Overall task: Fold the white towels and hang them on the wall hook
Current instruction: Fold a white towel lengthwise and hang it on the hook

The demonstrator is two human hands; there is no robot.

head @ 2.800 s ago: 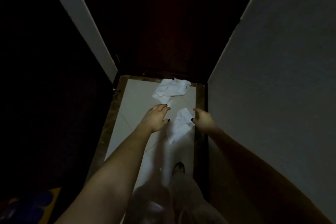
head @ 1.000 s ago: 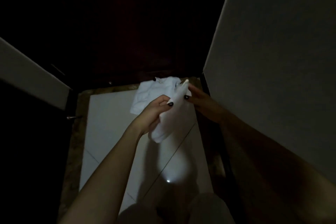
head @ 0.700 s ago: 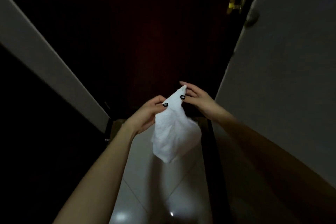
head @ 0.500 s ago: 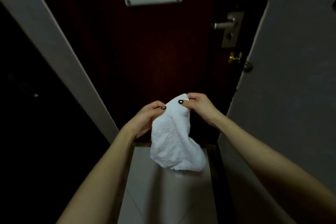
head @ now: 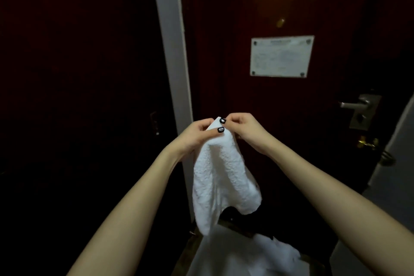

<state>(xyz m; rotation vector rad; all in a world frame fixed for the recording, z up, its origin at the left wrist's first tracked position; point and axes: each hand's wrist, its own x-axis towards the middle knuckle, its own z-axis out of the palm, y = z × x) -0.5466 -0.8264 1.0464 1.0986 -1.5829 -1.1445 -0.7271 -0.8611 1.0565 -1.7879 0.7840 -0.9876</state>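
Lifted clear of the floor (head: 210,255) now, the towel (head: 221,175) that lay on the tiles moments ago hangs in front of the dark door (head: 224,29). The two hands have closed in until their thumbs nearly meet. At the top corner the left hand (head: 195,136) pinches the cloth, thumb laid across it and fingers (head: 202,123) curled behind. From the other side the right hand (head: 245,129) pinches the same corner, thumb tip on the edge, its other fingers tucked in. Below the grip the towel droops in a loose, bunched fold, its low end dangling above the floor. Down there a second towel (head: 277,253) lies crumpled by the foot of the door. On the door sits a pale notice (head: 281,56), with a lever handle (head: 356,104) lower to its right. A pale frame (head: 172,51) runs up just behind the left hand.
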